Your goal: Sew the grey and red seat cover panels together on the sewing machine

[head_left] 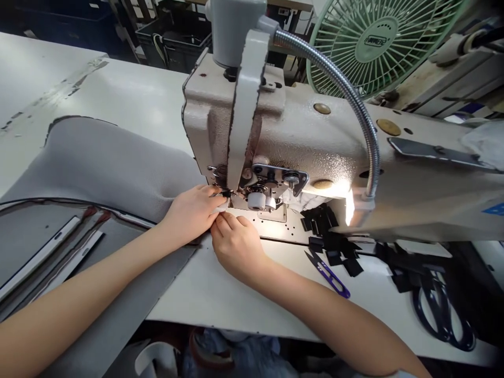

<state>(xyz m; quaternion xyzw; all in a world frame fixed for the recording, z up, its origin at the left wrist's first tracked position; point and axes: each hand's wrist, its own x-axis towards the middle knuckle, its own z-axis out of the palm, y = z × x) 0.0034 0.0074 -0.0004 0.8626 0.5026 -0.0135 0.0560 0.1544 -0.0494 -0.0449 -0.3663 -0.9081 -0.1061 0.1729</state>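
Both hands, the left hand point(192, 210) and right hand point(236, 242), pinch together at the sewing machine point(315, 152) needle (what they grip is hidden), the grey fabric point(106, 168) seemingly not yet stitched.

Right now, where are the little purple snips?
The purple snips lie on the white table, just right of the right hand, beside the black fabric pieces.

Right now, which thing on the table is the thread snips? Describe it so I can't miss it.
Start at the sewing machine and drop to the white table in front of it. Just right of the right hand, beside the black strips, lie the thread snips: small, with purple handles, unlike the big dark scissors farther right.
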